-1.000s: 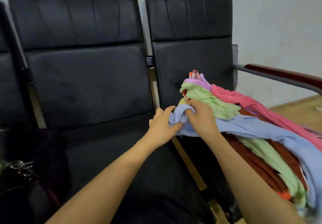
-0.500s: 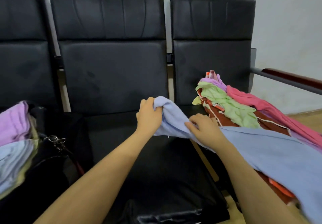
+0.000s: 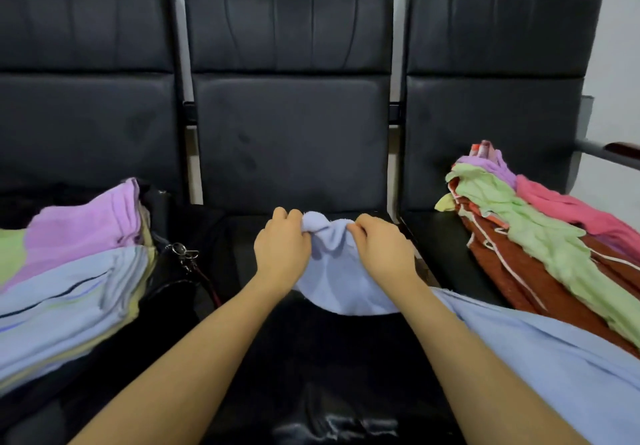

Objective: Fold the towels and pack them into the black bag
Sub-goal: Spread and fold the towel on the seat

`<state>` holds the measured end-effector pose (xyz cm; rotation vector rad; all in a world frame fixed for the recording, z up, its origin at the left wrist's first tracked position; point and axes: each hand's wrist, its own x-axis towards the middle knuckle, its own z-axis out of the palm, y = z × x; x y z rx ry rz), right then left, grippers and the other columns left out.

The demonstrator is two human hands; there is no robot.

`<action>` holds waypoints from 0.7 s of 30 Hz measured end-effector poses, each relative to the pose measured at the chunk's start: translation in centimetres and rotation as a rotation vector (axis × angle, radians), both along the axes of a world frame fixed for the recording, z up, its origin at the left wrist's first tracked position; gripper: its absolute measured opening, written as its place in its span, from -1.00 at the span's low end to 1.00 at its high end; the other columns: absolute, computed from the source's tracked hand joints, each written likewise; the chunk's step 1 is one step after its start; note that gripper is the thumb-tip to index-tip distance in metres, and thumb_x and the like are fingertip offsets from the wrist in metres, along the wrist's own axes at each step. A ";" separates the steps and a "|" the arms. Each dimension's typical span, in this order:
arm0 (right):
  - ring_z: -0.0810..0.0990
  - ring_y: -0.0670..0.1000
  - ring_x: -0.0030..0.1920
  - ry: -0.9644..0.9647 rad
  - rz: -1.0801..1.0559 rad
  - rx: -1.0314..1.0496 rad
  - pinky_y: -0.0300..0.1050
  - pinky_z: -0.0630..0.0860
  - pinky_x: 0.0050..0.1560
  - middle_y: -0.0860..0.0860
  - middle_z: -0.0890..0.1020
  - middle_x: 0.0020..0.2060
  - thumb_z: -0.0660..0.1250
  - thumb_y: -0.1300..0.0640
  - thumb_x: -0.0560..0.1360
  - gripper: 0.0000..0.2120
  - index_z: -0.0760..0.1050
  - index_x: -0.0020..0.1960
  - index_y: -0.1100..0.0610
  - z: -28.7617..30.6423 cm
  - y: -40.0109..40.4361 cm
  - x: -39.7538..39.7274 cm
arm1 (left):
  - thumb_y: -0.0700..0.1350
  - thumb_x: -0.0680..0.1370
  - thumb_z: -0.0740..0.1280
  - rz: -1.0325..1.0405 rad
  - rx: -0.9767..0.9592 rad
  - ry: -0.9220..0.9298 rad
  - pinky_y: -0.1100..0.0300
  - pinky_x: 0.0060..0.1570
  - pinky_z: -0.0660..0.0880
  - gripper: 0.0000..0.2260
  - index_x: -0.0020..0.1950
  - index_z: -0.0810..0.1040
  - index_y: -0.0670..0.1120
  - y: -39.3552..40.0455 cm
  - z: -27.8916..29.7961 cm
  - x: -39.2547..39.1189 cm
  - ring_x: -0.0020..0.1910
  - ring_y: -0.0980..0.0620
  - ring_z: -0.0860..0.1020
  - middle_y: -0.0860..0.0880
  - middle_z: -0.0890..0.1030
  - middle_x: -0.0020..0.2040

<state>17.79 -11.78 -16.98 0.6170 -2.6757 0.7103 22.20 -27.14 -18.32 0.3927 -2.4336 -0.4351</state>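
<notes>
A light blue towel [image 3: 341,287] hangs over the middle black seat [image 3: 311,358]. My left hand [image 3: 281,251] and my right hand [image 3: 381,254] each grip its bunched top edge, close together. The towel's tail trails off to the lower right under my right forearm. On the left seat a stack of folded towels [image 3: 72,278], pink, green and blue, lies on the black bag [image 3: 169,288]. A pile of unfolded towels [image 3: 540,236], green, pink, purple and rust brown, covers the right seat.
Three black padded chairs stand in a row against a pale wall. A metal key ring [image 3: 181,254] with a red strap hangs off the bag. A wood-topped metal armrest [image 3: 613,152] juts out at far right.
Both hands carried the light blue towel leftward from the right-hand pile to the middle seat. My right hand now grips the top edge beside my left. The view swung left, revealing the folded stack.
</notes>
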 end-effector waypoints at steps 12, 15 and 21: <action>0.57 0.06 0.03 -0.362 0.235 -0.065 0.02 0.53 0.12 0.06 0.61 0.07 0.16 0.09 0.60 -0.75 0.50 0.23 0.05 -2.9 -0.3 -2.2 | -0.14 0.59 0.17 -0.129 0.031 -0.216 0.13 0.16 0.33 -0.67 0.36 0.40 -0.05 0.8 -2.9 -0.9 0.20 -0.06 0.43 -0.03 0.39 0.32; 0.55 0.08 0.08 -0.322 0.144 0.229 0.01 0.49 0.15 0.04 0.58 0.11 0.13 0.17 0.60 -0.71 0.48 0.26 0.01 -4.1 2.2 -3.0 | -0.15 0.58 0.16 -0.160 0.017 -0.251 0.12 0.10 0.34 -0.72 0.27 0.47 -0.07 2.7 -3.8 -1.1 0.19 -0.07 0.44 -0.05 0.47 0.23; 0.29 0.03 0.43 -0.230 0.207 0.601 -0.11 0.18 0.37 -0.01 0.38 0.42 0.08 0.07 0.62 -0.61 0.33 0.44 -0.01 -7.1 8.0 -3.5 | -0.13 0.58 0.14 -0.344 -0.017 -0.455 0.06 0.06 0.32 -0.73 0.23 0.48 -0.12 8.2 -6.2 -1.2 0.20 -0.11 0.44 -0.09 0.50 0.19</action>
